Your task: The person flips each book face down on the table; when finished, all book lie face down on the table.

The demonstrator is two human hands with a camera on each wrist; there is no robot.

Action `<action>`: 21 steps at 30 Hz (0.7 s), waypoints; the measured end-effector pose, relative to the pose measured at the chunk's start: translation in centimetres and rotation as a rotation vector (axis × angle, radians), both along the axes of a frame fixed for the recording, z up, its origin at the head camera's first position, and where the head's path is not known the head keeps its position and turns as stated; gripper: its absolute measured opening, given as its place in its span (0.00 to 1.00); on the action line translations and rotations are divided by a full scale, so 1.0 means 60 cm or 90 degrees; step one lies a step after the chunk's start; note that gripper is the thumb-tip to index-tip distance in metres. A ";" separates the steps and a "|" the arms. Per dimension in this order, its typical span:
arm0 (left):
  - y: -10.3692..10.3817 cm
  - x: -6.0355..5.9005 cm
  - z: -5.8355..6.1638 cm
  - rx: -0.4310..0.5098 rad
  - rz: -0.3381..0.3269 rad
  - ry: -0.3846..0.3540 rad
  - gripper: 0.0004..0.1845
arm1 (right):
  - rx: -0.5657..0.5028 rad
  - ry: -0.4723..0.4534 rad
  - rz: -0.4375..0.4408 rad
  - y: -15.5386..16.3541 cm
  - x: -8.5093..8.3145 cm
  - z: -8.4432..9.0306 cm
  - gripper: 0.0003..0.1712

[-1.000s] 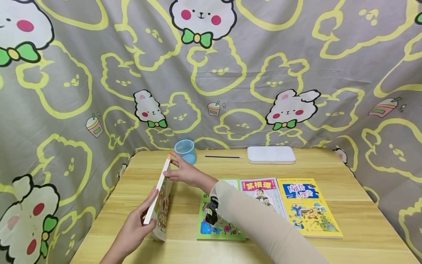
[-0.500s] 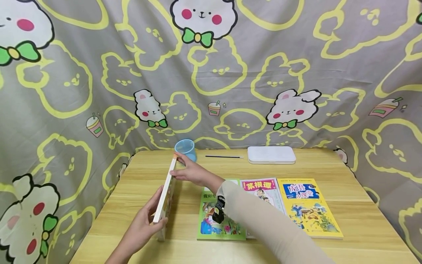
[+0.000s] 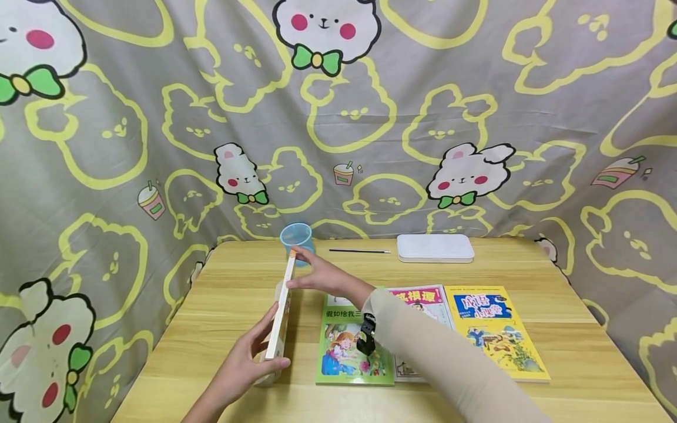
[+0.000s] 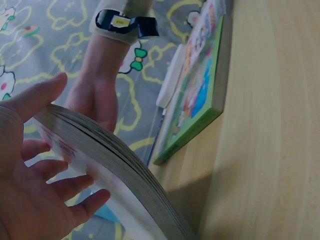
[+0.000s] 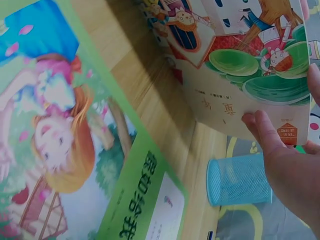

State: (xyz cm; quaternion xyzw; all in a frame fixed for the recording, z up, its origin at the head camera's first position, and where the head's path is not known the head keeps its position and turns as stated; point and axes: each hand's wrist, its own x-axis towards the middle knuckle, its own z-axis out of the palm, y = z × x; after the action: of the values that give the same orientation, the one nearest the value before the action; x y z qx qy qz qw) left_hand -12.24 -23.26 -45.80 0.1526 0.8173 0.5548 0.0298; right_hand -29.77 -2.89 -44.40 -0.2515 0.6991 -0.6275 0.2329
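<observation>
A picture book (image 3: 280,317) stands on edge, nearly upright, left of the other books. My left hand (image 3: 245,363) grips its near end, with the thumb on one side and the fingers on the other. My right hand (image 3: 322,277) holds the far top corner. In the right wrist view the illustrated cover (image 5: 235,55) faces the camera, with the fingers of my right hand (image 5: 292,160) against it. The left wrist view shows slightly bowed page edges (image 4: 127,160) beside my left hand (image 4: 40,185). A green book (image 3: 349,352) lies flat under my right forearm.
A pink-and-white book (image 3: 423,295), partly hidden by the sleeve, and a yellow book (image 3: 508,341) lie right of the green one. At the back of the wooden table (image 3: 571,329) are a blue mesh pen cup (image 3: 297,235), a thin dark pen or pencil (image 3: 359,251) and a white case (image 3: 435,248).
Both hands have carried the upright book to the right, closer to the green book. Its cover has turned further out of the head view. The books lying flat have stayed put.
</observation>
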 end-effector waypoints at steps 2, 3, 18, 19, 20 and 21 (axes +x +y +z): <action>0.003 -0.001 -0.006 -0.025 0.015 0.006 0.53 | 0.012 0.015 -0.001 0.007 0.000 -0.003 0.57; 0.005 -0.002 -0.009 -0.031 0.020 0.008 0.53 | 0.015 0.019 -0.002 0.009 0.000 -0.004 0.57; 0.019 -0.009 -0.057 -0.044 0.004 0.011 0.59 | 0.036 0.042 -0.012 0.040 0.002 -0.043 0.60; 0.020 -0.009 -0.057 -0.055 0.008 0.005 0.59 | 0.032 0.038 -0.009 0.042 0.003 -0.045 0.60; 0.021 -0.009 -0.058 -0.065 0.013 -0.002 0.59 | 0.030 0.034 -0.006 0.044 0.003 -0.046 0.60; 0.022 -0.009 -0.058 -0.074 0.015 -0.006 0.60 | 0.026 0.026 -0.003 0.046 0.004 -0.047 0.60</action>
State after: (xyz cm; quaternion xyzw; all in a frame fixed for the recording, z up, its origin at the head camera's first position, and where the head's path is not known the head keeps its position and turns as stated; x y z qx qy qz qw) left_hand -12.76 -21.96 -49.27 0.1383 0.8499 0.5072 0.0354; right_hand -29.53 -0.12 -47.25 -0.2581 0.7171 -0.6080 0.2223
